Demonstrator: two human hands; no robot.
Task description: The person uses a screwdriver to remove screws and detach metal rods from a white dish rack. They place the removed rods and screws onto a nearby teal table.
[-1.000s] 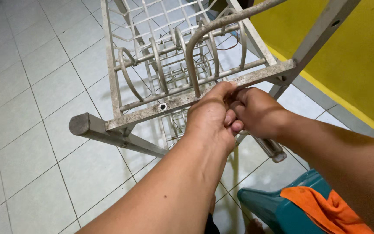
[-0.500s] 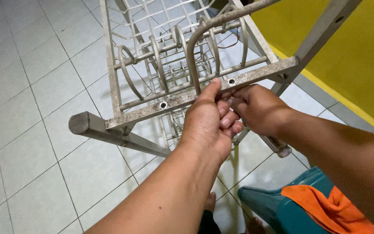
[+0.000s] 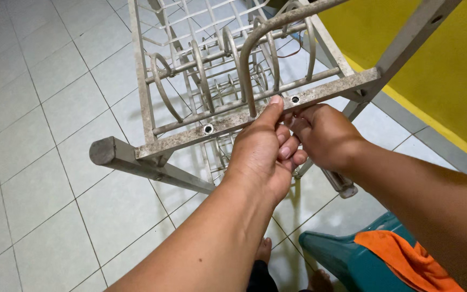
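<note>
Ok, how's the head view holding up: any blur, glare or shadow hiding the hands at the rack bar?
Head view: sharp, evenly lit, no glare; left hand and right hand read clearly against the metal rack; soft shadows only on the tiled floor beneath; wide-lens stretch bends the forearms at the lower edge.

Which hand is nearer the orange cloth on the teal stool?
The right hand. It grips the rack bar above the orange cloth; the left hand sits farther left on that bar.
</note>
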